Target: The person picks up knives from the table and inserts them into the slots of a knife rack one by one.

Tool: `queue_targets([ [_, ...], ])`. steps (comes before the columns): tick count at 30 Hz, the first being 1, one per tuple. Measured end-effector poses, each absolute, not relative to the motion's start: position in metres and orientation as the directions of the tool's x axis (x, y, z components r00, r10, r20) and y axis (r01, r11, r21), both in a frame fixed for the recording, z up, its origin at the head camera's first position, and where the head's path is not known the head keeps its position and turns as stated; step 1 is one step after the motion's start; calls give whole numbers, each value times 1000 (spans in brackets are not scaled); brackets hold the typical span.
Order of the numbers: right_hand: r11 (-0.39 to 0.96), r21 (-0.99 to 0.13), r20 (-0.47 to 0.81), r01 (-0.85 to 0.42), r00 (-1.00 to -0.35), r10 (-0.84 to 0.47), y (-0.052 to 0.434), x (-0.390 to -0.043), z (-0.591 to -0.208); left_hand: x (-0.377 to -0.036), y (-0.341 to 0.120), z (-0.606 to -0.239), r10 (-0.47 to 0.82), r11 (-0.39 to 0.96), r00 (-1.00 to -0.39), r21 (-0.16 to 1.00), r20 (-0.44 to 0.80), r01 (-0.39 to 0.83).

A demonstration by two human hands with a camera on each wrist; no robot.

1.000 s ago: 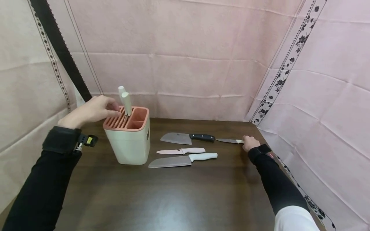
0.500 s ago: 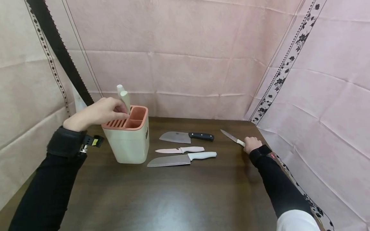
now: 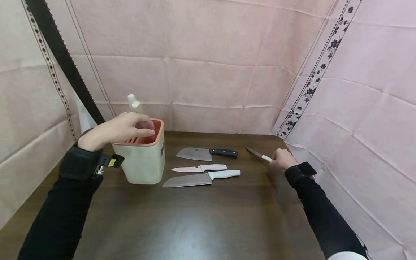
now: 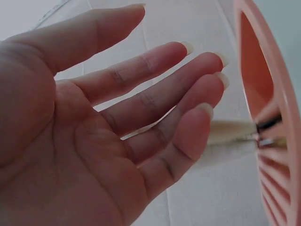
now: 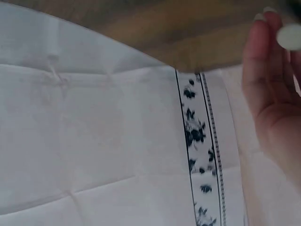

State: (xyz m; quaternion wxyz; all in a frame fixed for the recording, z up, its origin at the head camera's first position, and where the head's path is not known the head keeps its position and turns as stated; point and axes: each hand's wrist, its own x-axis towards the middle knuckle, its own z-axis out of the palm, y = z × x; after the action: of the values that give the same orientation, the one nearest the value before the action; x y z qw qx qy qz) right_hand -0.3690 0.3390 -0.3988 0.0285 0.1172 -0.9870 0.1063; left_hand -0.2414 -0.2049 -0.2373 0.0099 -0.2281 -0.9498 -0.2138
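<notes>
We are gripping the white handle of a slim steel paring knife (image 3: 259, 154) in our right hand (image 3: 282, 159) at the dark wooden table's (image 3: 201, 224) right edge, while our left hand (image 3: 118, 128), fingers relaxed, is hovering over the cream, coral-topped knife block (image 3: 143, 159) farther left.

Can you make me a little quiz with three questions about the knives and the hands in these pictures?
1. How many knives lie flat on the table, not counting the one that is held?
2. True or false: the right hand holds a small knife by its white handle.
3. What is the left hand over? A) the cleaver B) the knife block C) the curtain

Key: 1. Three: the cleaver, a pink knife and a white-handled santoku. 2. True. 3. B.
</notes>
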Motion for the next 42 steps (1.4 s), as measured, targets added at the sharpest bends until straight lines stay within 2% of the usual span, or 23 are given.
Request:
queue_targets([
  [6,906,-232,222,-354,-926,-304,341,-366,-377,-240,-194,-236,474,760,-872,444,122,475],
  [14,871,-327,364,-367,-899,-243,336,-365,-356,-243,-182,-239,475,777,-871,406,124,481],
  [20,830,-397,482,-391,-859,-174,328,-364,-348,-243,-171,-243,513,724,-851,475,115,500],
  [27,785,-488,530,-382,-844,-81,317,-360,-339,-247,-159,-250,530,701,-837,484,139,524],
  [42,765,-497,530,-409,-842,-106,290,-343,-319,-261,-139,-271,564,673,-819,517,101,528],
])
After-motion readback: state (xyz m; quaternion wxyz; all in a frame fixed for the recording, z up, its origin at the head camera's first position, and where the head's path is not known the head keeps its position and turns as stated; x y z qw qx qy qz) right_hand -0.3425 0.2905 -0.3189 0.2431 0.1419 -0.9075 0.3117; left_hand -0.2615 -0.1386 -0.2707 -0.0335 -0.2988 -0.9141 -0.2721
